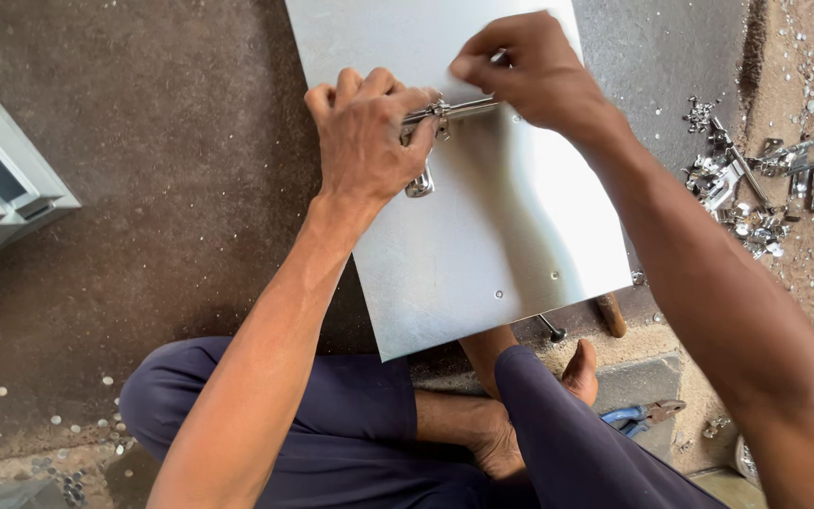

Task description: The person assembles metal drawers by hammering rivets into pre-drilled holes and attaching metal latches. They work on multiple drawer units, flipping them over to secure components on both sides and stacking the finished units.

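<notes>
While both hands work at one spot, the scene reads so:
Left hand [365,132]: clenched over the chrome latch fitting [423,179], pinning it flat so it can't slide.
Right hand [529,71]: pinching the fitting's rod [468,106] at its far end, likely to keep it aligned.
Metal sheet [511,236]: lies on the floor [162,188] before the crossed legs, within easy reach.
Loose hardware pile [746,188]: off to the right, well apart from the sheet.

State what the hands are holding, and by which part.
Both hold a shiny metal latch bolt on the grey metal sheet: left hand at its bracket, right hand on the rod.
</notes>
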